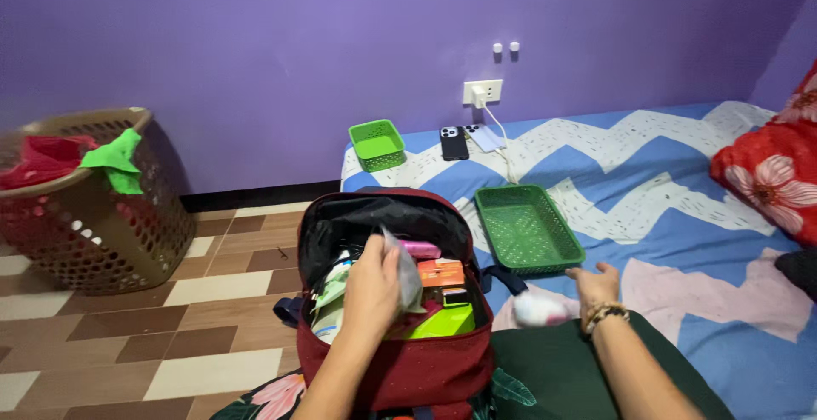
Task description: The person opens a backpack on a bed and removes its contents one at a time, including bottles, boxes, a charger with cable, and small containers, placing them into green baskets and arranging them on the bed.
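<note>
Reaching into bag: the left hand [372, 288] is lowered into the open maroon backpack [400, 335] at the lower centre of the frame.
Left hand state: fingers are closed in a pinch on a thin clear plastic packet [408, 277], which is lifted just above the bag's contents.
Right hand state: the right hand [596, 286] is laid flat on the bed [681, 216], fingers spread and nothing gripped; a beaded bracelet is worn at the wrist.
Near the right hand: a white-and-pink bottle [545, 308] is seen lying on the bed, touching or just beside the palm.
Bag contents: an orange box [441, 272], a lime-green item [442, 322] and a pink tube [419, 249] are packed inside with other small things.
Progress: the bag is judged mostly full; the large green tray [528, 228] on the bed at centre is seen empty, as is the small green basket [377, 144] behind it.
Arm pose: both forearms are extended forward from the lower edge, the left bent inward over the bag, the right angled outward.
Surroundings: two phones [454, 142] are lying by the wall socket; a brown laundry basket [94, 207] stands at the left.
</note>
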Demonstrator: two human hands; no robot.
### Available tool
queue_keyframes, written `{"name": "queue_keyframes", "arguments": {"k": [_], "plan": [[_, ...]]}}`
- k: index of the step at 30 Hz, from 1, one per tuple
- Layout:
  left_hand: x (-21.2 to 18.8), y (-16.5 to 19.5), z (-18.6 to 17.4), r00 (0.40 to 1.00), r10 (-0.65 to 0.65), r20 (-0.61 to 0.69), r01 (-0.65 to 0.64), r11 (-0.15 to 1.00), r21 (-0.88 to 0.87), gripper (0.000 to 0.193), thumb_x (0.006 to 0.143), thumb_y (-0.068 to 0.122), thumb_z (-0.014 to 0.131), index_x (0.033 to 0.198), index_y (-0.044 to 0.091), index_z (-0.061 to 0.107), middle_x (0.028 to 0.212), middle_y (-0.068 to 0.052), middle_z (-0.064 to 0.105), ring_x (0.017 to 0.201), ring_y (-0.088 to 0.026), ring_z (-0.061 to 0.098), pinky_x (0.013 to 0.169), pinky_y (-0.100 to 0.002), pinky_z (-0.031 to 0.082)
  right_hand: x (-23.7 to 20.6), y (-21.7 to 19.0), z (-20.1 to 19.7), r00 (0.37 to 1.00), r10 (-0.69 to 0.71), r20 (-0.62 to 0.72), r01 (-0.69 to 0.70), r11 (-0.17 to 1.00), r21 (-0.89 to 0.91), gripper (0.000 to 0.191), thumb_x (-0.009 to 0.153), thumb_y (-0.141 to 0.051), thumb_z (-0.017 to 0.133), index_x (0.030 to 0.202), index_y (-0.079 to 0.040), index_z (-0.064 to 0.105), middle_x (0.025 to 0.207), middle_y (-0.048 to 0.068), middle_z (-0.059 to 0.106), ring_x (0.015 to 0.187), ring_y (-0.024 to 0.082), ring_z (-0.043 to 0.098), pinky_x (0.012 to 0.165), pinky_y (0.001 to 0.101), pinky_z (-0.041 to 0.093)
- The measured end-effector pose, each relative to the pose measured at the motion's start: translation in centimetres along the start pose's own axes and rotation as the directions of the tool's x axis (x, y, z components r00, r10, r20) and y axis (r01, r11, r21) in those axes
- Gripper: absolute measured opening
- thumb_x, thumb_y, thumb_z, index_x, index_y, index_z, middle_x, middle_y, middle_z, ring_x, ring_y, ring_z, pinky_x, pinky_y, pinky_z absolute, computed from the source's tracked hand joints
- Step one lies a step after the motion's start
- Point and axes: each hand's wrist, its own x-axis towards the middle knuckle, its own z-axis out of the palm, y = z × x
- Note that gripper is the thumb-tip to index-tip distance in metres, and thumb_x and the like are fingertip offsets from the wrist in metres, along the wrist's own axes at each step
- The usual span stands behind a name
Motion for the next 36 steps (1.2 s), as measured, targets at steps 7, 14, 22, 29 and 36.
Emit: {"name": "queue_keyframes", "arguments": {"k": [7, 14, 22, 29, 36], "plan": [[2.8, 3.8, 4.2, 0.977, 0.2, 0.067, -0.138, 0.846, -0.515, 0.017, 0.105, 0.021, 0.053, 0.107, 0.004, 0.056, 0.089, -0.011, 0.067, 0.08, -0.021, 0.066, 0.072, -0.035, 0.053, -6.6, -7.3, -0.2, 0.63, -0.226, 0.743, 0.015, 0.96, 0.28, 0.069, 0.084, -0.024, 0.073, 0.149, -0.018, 0.05, 0.147, 0.007, 0.059, 0.127, 0.018, 0.059, 0.092, 0.0371, 0.054], [4.9, 1.1, 7.6, 0.93, 0.167, 0.327, 0.183, 0.562, -0.807, 0.012, 0.107, 0.016, 0.056, 0.11, 0.005, 0.059, 0.091, -0.001, 0.067, 0.078, -0.007, 0.06, 0.07, -0.026, 0.051, -9.3, -10.0, -0.1, 0.339, -0.253, 0.906, -0.566, 0.715, 0.411, 0.063, 0.084, -0.007, 0.072, 0.144, -0.009, 0.05, 0.134, 0.013, 0.06, 0.112, 0.024, 0.066, 0.093, 0.0431, 0.057], [6.1, -5.3, 1.9, 0.986, 0.018, 0.169, 0.014, 0.982, -0.187, 0.011, 0.088, 0.01, 0.072, 0.094, 0.002, 0.07, 0.086, -0.012, 0.078, 0.077, -0.018, 0.075, 0.069, -0.032, 0.057, -0.6, -4.8, 0.1, 0.717, -0.01, 0.697, -0.419, 0.793, 0.442, 0.045, 0.09, -0.003, 0.062, 0.135, -0.008, 0.054, 0.121, 0.013, 0.067, 0.105, 0.025, 0.068, 0.088, 0.0467, 0.059], [2.4, -3.0, -0.9, 0.989, 0.04, 0.146, -0.062, 0.986, 0.155, 0.013, 0.083, 0.019, 0.078, 0.091, 0.008, 0.075, 0.092, -0.011, 0.074, 0.09, -0.031, 0.07, 0.081, -0.044, 0.054, -1.6, -1.5, 0.0, 0.68, 0.326, 0.656, -0.712, 0.508, 0.486, 0.032, 0.1, -0.016, 0.049, 0.132, -0.014, 0.053, 0.109, 0.016, 0.065, 0.092, 0.031, 0.064, 0.075, 0.0467, 0.055], [-2.4, 1.6, -1.0, 0.978, -0.096, 0.184, 0.017, 0.92, 0.392, 0.05, 0.068, 0.021, 0.086, 0.115, 0.021, 0.069, 0.132, -0.004, 0.055, 0.124, -0.03, 0.047, 0.097, -0.05, 0.04, -2.2, -0.8, -0.3, 0.997, -0.076, -0.024, 0.076, 0.997, -0.007, 0.031, 0.089, -0.005, 0.055, 0.115, 0.004, 0.07, 0.108, 0.027, 0.071, 0.098, 0.037, 0.066, 0.088, 0.0482, 0.053]]}}
